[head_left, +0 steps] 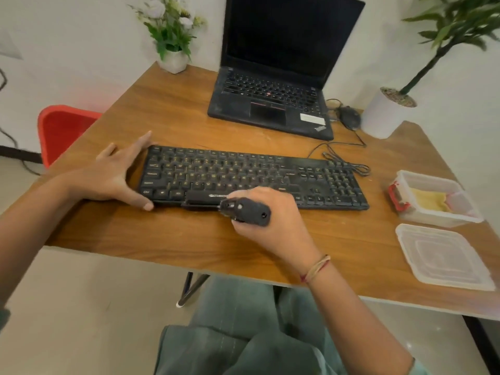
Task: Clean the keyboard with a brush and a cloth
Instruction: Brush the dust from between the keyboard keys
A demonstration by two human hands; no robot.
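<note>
A black keyboard (251,178) lies across the middle of the wooden table (167,120). My left hand (113,175) rests against its left end, fingers spread straight along the edge, thumb at the front corner. My right hand (273,212) grips a dark grey brush handle (247,211) over the keyboard's front edge near the space bar. The bristles are hidden under my hand. A yellow cloth (430,200) lies inside a clear plastic box (457,220) at the right.
An open black laptop (273,104) stands behind the keyboard, with a mouse (350,117) and loose cable to its right. The box's lid (443,257) lies near the front right edge. Two potted plants (173,33) (389,115) stand at the back. A red chair (61,128) is at left.
</note>
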